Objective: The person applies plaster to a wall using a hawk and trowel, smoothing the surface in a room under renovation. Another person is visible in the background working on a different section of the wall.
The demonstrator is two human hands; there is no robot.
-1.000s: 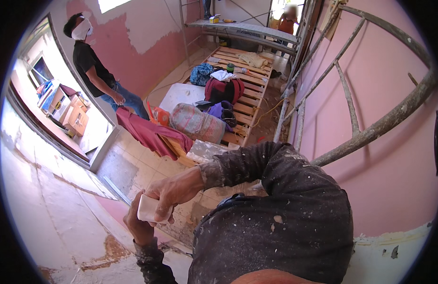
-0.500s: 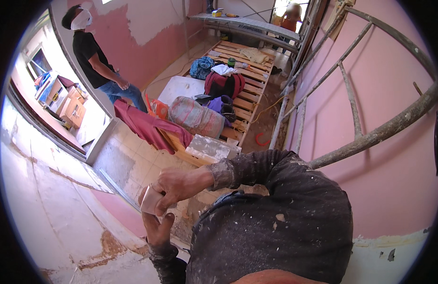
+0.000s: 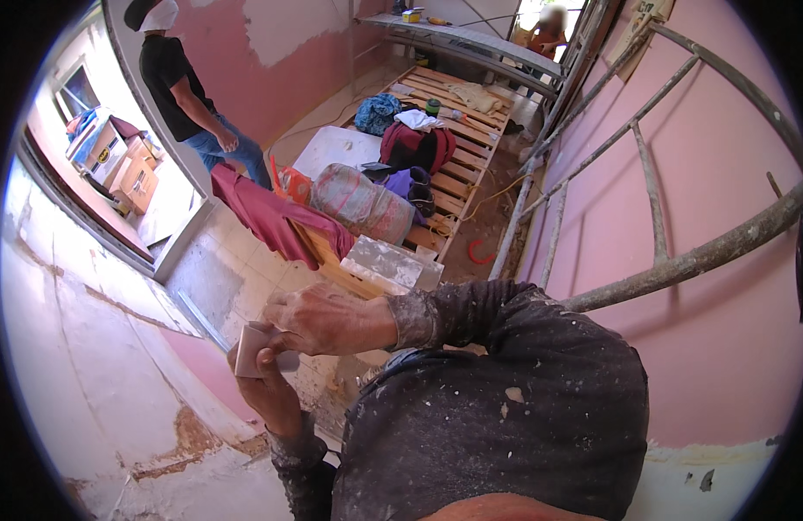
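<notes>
In front of my body, low and to the left, is a small folded pale sheet (image 3: 248,356), smooth like stiff paper. My left hand (image 3: 274,395) grips it from below, with the thumb pressed on its face. From the right, my right hand (image 3: 332,319) reaches across with bent fingers closed at the sheet's upper edge. One flap sticks out under the right hand. The right fingertips are partly hidden behind the fold. Both dark sleeves are spattered with white specks.
A paint-smeared box (image 3: 393,263) stands beyond my right forearm. Past it, bags (image 3: 362,202) lie on a slatted wooden pallet (image 3: 462,161). Metal scaffold tubing (image 3: 714,247) runs along the right pink wall. A person (image 3: 180,87) stands by the left doorway; another (image 3: 540,43) is at the far opening.
My left hand and the sheet have shifted left and up a little. The right hand has turned, its fingers now over the upper edge, and a flap shows apart from the main fold.
</notes>
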